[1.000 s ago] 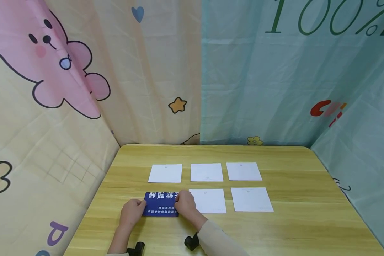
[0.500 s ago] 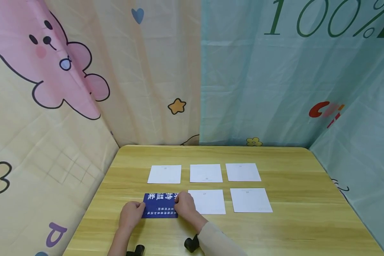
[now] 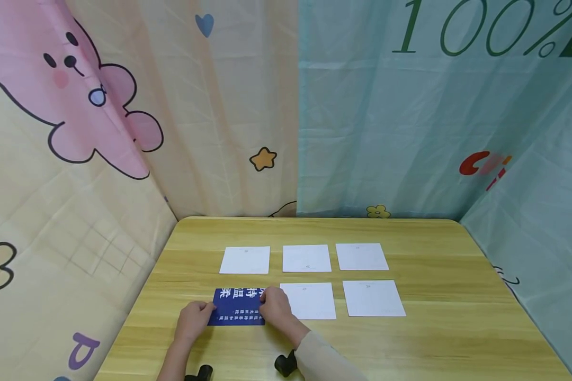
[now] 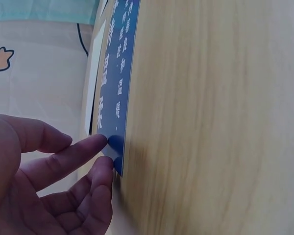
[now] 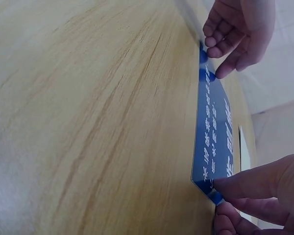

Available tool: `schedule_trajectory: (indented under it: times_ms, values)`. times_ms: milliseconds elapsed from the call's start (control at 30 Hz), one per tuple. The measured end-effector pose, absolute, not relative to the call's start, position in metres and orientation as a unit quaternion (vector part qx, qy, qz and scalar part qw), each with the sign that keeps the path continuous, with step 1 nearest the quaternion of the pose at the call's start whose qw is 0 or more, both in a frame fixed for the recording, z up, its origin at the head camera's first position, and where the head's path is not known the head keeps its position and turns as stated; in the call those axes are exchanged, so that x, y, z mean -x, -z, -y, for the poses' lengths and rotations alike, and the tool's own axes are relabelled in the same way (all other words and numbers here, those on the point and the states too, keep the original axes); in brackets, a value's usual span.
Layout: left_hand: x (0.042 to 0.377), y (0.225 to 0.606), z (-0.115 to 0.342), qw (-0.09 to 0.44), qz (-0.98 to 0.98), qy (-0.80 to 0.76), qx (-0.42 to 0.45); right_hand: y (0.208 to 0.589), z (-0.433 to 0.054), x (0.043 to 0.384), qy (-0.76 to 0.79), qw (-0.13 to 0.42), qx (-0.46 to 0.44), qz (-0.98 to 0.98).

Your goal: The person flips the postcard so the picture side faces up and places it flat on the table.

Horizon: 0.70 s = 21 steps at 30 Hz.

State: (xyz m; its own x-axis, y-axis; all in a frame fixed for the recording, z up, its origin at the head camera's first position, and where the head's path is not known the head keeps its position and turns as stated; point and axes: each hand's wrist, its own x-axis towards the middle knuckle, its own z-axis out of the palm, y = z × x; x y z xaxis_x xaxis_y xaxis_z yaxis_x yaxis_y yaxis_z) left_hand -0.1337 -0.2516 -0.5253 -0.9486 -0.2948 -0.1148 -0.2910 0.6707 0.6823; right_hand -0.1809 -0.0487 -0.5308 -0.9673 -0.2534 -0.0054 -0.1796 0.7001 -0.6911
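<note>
A dark blue card [image 3: 237, 308] with white printed characters lies on the table in the near row, at the left. The right hand [image 3: 276, 304] pinches its right end, and in the right wrist view the thumb [image 5: 245, 185] is on top with fingers curled below the corner. At the opposite end is the left hand [image 3: 193, 320]. In the left wrist view, two of its fingertips [image 4: 102, 141] touch the card's end, and the other fingers are loosely bent. The card's own underside is hidden.
Several white cards stand in two rows: three at the back [image 3: 244, 260] and two in the near row, one [image 3: 312, 301] right beside the right hand and another [image 3: 374, 299] further right. The wooden table [image 3: 410, 349] meets printed curtains [image 3: 362, 132] behind.
The left hand has shifted slightly left and its hold on the card's end has loosened, showing more of that end. The right hand stays at the right end.
</note>
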Motion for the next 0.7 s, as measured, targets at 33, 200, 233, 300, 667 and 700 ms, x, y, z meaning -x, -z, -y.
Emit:
schedule_trajectory:
  times_ms: [33, 200, 233, 300, 667, 700]
  values:
    - [0.134, 0.525, 0.251, 0.003, 0.915, 0.372, -0.16, 0.531, 0.049, 0.181, 0.37, 0.051, 0.117, -0.92]
    - [0.133, 0.522, 0.248, 0.01, 0.922, 0.357, -0.15, 0.531, 0.047, 0.179, 0.382, 0.061, 0.111, -0.915]
    - [0.133, 0.521, 0.247, 0.012, 0.923, 0.355, -0.148, 0.531, 0.047, 0.178, 0.384, 0.062, 0.111, -0.915]
    - [0.133, 0.52, 0.243, 0.02, 0.922, 0.358, -0.143, 0.53, 0.046, 0.178, 0.391, 0.063, 0.109, -0.912]
    - [0.139, 0.524, 0.208, 0.03, 0.869, 0.481, -0.115, 0.528, 0.02, 0.182, 0.419, 0.013, 0.117, -0.9]
    - [0.139, 0.524, 0.204, 0.03, 0.863, 0.491, -0.114, 0.527, 0.015, 0.183, 0.421, 0.01, 0.114, -0.9]
